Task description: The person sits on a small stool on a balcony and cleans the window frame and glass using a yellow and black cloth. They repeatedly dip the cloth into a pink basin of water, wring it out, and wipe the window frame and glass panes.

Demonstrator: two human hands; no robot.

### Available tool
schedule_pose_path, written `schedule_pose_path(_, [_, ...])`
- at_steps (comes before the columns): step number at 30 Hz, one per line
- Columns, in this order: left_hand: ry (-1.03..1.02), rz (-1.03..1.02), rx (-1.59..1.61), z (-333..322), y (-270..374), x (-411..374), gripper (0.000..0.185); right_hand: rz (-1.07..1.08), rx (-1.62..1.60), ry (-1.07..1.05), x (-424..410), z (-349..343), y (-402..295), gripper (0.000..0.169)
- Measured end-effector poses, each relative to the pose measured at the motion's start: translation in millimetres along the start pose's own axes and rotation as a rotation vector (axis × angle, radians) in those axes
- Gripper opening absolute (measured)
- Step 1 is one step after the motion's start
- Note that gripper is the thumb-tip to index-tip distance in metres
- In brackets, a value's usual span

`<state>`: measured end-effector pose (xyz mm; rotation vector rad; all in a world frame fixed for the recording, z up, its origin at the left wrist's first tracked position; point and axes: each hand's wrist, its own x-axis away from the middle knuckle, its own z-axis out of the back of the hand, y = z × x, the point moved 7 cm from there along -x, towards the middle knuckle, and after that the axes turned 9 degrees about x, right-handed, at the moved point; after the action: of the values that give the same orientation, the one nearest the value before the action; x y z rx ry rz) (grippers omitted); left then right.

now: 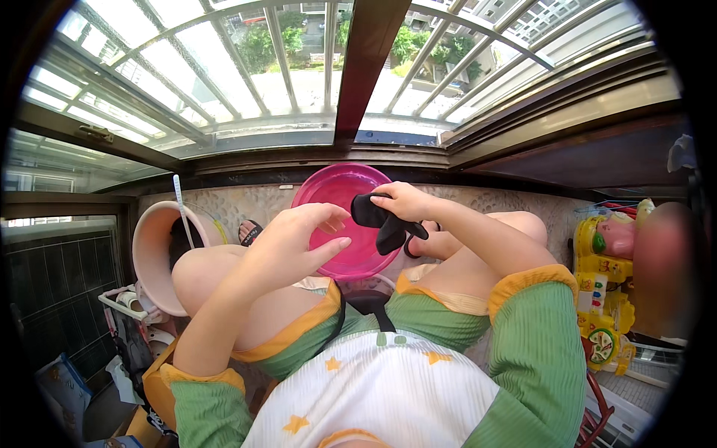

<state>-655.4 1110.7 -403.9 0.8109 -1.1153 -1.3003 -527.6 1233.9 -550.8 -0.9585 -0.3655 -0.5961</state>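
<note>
A bunched black cloth item hangs from my right hand, pinched between thumb and fingers above a pink plastic basin. The cloth has several folded or lobed parts; its exact kind cannot be told. My left hand is raised over the basin's left side, with its fingers and thumb apart and nothing between them. A small gap separates its fingertips from the cloth. The basin stands on the floor between my legs, and its lower right part is partly hidden by the cloth.
On the left, a pale pink bucket lies tilted with a white-handled tool and dark stuff in it, near a shoe rack. Yellow plastic toys stand at the right. A barred window rises beyond the basin.
</note>
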Motion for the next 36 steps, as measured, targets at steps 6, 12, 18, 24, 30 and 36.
schedule_pose_path(6, [0.042, 0.112, -0.128, -8, -53, 0, 0.034, 0.015, -0.003, -0.225, -76, -83, 49, 0.042])
schedule_pose_path(12, [-0.212, 0.117, -0.726, -51, -100, 19, 0.053, -0.223, 0.528, 0.340, -97, -159, 98, 0.077])
schedule_pose_path(18, [-0.332, 0.008, -0.825, -76, -97, 4, 0.057, -0.178, 0.822, -0.001, -87, -220, 108, 0.086])
schedule_pose_path(24, [-0.380, 0.000, -0.936, -93, -102, -2, 0.053, -0.348, 0.922, 0.002, -106, -207, 159, 0.058])
schedule_pose_path(30, [-0.411, 0.006, -0.949, -99, -105, -4, 0.051, 0.128, 0.996, 0.059, -102, -192, 155, 0.050])
schedule_pose_path(36, [-0.436, 0.104, -0.889, -98, -132, -15, 0.052, -0.317, 0.676, 0.302, -112, -159, 170, 0.053])
